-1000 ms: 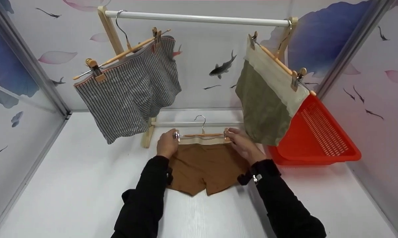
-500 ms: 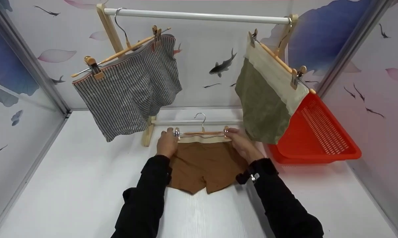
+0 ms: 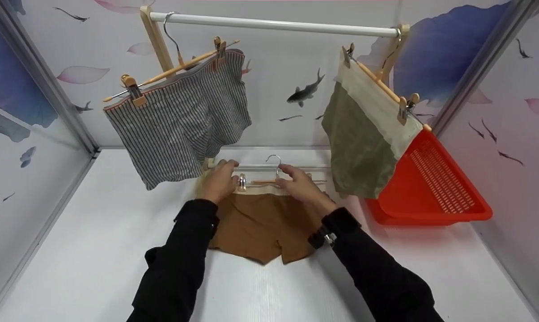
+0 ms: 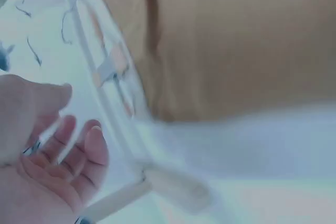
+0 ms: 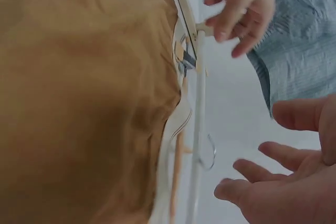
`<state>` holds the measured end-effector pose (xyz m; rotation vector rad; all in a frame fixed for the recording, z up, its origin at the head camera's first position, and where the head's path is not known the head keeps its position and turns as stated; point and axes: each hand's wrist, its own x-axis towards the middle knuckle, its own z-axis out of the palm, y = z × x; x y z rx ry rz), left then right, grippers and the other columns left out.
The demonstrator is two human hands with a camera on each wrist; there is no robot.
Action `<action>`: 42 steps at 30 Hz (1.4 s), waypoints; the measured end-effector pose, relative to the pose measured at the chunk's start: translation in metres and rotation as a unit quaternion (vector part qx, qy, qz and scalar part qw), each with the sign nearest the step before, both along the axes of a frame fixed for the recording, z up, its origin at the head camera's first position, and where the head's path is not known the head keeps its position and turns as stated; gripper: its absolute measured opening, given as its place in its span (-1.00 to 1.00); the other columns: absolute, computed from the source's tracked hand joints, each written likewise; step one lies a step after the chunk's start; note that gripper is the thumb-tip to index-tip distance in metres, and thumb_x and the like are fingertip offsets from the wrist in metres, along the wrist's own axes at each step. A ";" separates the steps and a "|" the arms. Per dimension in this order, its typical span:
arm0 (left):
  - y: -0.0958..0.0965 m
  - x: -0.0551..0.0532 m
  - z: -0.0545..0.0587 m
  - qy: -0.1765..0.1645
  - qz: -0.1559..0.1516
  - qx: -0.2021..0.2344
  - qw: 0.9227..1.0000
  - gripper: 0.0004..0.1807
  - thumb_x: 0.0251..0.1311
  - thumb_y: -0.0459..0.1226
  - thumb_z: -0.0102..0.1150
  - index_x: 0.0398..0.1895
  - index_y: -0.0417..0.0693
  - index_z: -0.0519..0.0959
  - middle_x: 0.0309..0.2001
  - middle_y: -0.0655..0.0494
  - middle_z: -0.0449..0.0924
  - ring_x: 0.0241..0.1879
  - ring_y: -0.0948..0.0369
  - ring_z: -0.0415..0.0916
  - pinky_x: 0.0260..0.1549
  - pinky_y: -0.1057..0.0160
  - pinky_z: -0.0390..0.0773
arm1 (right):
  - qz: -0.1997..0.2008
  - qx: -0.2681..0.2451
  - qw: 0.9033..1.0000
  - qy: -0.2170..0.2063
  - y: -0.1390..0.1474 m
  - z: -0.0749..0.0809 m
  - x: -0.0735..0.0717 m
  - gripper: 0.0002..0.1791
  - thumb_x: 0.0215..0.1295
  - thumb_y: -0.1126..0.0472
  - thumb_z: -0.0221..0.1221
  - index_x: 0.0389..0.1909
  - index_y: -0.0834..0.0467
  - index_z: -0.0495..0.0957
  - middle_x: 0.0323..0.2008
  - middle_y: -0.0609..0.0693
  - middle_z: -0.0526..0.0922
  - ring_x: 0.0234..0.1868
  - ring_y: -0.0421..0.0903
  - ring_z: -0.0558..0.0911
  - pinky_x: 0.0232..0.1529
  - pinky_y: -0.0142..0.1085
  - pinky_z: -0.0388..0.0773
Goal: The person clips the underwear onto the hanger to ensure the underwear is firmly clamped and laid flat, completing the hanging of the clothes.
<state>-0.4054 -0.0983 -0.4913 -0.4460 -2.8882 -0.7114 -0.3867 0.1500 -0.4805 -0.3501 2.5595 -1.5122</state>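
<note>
Brown shorts [image 3: 260, 223] with a cream waistband lie flat on the white table, clipped to a wooden clip hanger [image 3: 262, 181]. Its metal hook [image 3: 273, 160] points away from me. My left hand [image 3: 219, 181] is off the hanger, just left of its left clip [image 3: 242, 182]; the left wrist view shows loosely bent fingers [image 4: 94, 145] holding nothing. Above the hanger's middle, near the hook, is my right hand [image 3: 303, 185]. In the right wrist view its spread fingers [image 5: 252, 171] are apart from the hook. The right clip is partly hidden behind this hand.
A rack with a white top rail [image 3: 273, 24] stands at the back. Striped shorts [image 3: 180, 120] hang on its left, and a green garment with a cream band [image 3: 358, 138] on its right. A red basket [image 3: 430, 192] stands at the right. The rack's lower bar [image 5: 200, 93] runs behind the hanger.
Both hands have let go of the hanger's clips. The left hand has moved slightly left and away from me; the right has moved left to near the hook.
</note>
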 end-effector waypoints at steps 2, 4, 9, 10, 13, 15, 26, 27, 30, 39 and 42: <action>-0.004 0.001 0.003 0.049 -0.050 -0.053 0.996 -0.69 0.37 -0.32 0.24 0.14 -0.18 0.59 0.00 -0.13 0.58 -0.04 -0.07 0.59 -0.05 -0.01 0.58 | 0.031 0.043 0.998 0.024 -0.009 0.006 -0.005 -0.37 0.50 0.20 0.12 0.49 0.35 0.23 0.44 0.29 0.31 0.49 0.15 0.25 0.45 -0.04 0.17; -0.008 0.002 0.003 0.094 -0.091 -0.104 0.986 -0.76 0.33 -0.30 0.30 0.02 -0.14 0.63 -0.08 -0.09 0.61 -0.12 -0.06 0.62 -0.13 -0.02 0.61 | 0.049 0.081 0.995 0.038 -0.019 0.009 -0.011 -0.38 0.50 0.21 0.11 0.48 0.36 0.24 0.42 0.30 0.35 0.46 0.15 0.29 0.44 -0.05 0.19; -0.012 0.002 -0.008 0.121 -0.088 -0.169 0.974 -0.80 0.25 -0.26 0.36 -0.12 -0.13 0.68 -0.18 -0.09 0.66 -0.20 -0.10 0.63 -0.18 -0.12 0.59 | 0.083 0.166 0.979 0.084 -0.040 0.004 -0.026 -0.43 0.50 0.24 0.12 0.42 0.40 0.31 0.35 0.31 0.43 0.40 0.16 0.39 0.39 -0.07 0.29; -0.013 0.001 -0.011 0.108 -0.076 -0.167 0.977 -0.82 0.25 -0.26 0.35 -0.15 -0.15 0.68 -0.21 -0.11 0.66 -0.21 -0.12 0.63 -0.19 -0.13 0.58 | 0.090 0.176 0.976 0.096 -0.044 0.002 -0.030 -0.44 0.49 0.24 0.13 0.40 0.41 0.33 0.33 0.32 0.46 0.38 0.16 0.42 0.37 -0.07 0.32; -0.013 0.001 -0.020 0.060 -0.045 -0.150 0.986 -0.85 0.26 -0.29 0.30 -0.22 -0.22 0.68 -0.28 -0.18 0.65 -0.24 -0.15 0.62 -0.22 -0.14 0.58 | 0.102 0.195 0.966 0.134 -0.054 -0.005 -0.038 -0.45 0.44 0.22 0.21 0.33 0.44 0.40 0.23 0.35 0.54 0.29 0.21 0.51 0.30 -0.05 0.41; -0.012 0.002 -0.024 0.027 -0.023 -0.129 0.991 -0.85 0.27 -0.29 0.27 -0.25 -0.24 0.67 -0.30 -0.20 0.63 -0.24 -0.16 0.62 -0.26 -0.13 0.59 | 0.105 0.201 0.963 0.149 -0.061 -0.011 -0.043 -0.46 0.41 0.22 0.25 0.29 0.44 0.44 0.16 0.35 0.59 0.23 0.22 0.55 0.24 -0.03 0.47; -0.004 0.001 -0.031 -0.035 0.051 -0.108 0.992 -0.88 0.33 -0.33 0.27 -0.14 -0.17 0.69 -0.15 -0.13 0.67 -0.05 -0.11 0.60 -0.04 -0.06 0.59 | 0.094 0.335 0.906 0.240 -0.094 -0.038 -0.054 -0.68 0.34 0.18 0.33 0.00 0.26 0.54 -0.13 0.20 0.68 -0.05 0.20 0.65 -0.10 0.08 0.60; -0.004 0.000 -0.031 -0.035 0.053 -0.099 0.993 -0.87 0.34 -0.34 0.26 -0.12 -0.17 0.69 -0.14 -0.13 0.67 -0.04 -0.11 0.59 -0.02 -0.05 0.58 | 0.085 0.359 0.898 0.241 -0.096 -0.038 -0.054 -0.65 0.36 0.14 0.32 0.04 0.24 0.53 -0.09 0.21 0.67 -0.01 0.20 0.64 -0.09 0.09 0.60; -0.001 0.000 -0.035 -0.026 0.067 -0.062 0.996 -0.82 0.31 -0.40 0.24 -0.05 -0.17 0.65 -0.12 -0.12 0.65 -0.02 -0.10 0.58 -0.01 -0.05 0.57 | 0.063 0.392 0.888 0.231 -0.098 -0.040 -0.052 -0.61 0.39 0.08 0.29 0.10 0.20 0.52 0.01 0.21 0.65 0.05 0.20 0.62 -0.05 0.09 0.57; 0.000 0.000 -0.040 -0.061 0.083 0.055 0.993 -0.61 0.18 -0.54 0.18 0.11 -0.33 0.55 0.00 -0.22 0.65 0.04 -0.12 0.58 0.07 -0.04 0.53 | 0.050 0.374 0.901 0.212 -0.098 -0.044 -0.052 -0.64 0.40 0.07 0.29 0.08 0.16 0.52 0.00 0.16 0.66 0.07 0.16 0.62 -0.01 0.12 0.53; -0.001 -0.001 -0.039 -0.099 0.092 0.088 0.987 -0.62 0.19 -0.52 0.17 0.11 -0.35 0.58 0.01 -0.21 0.66 0.01 -0.10 0.59 0.04 -0.03 0.54 | 0.053 0.359 0.907 0.216 -0.096 -0.046 -0.053 -0.61 0.41 0.05 0.29 0.13 0.14 0.51 -0.05 0.11 0.69 0.04 0.14 0.64 0.01 0.12 0.49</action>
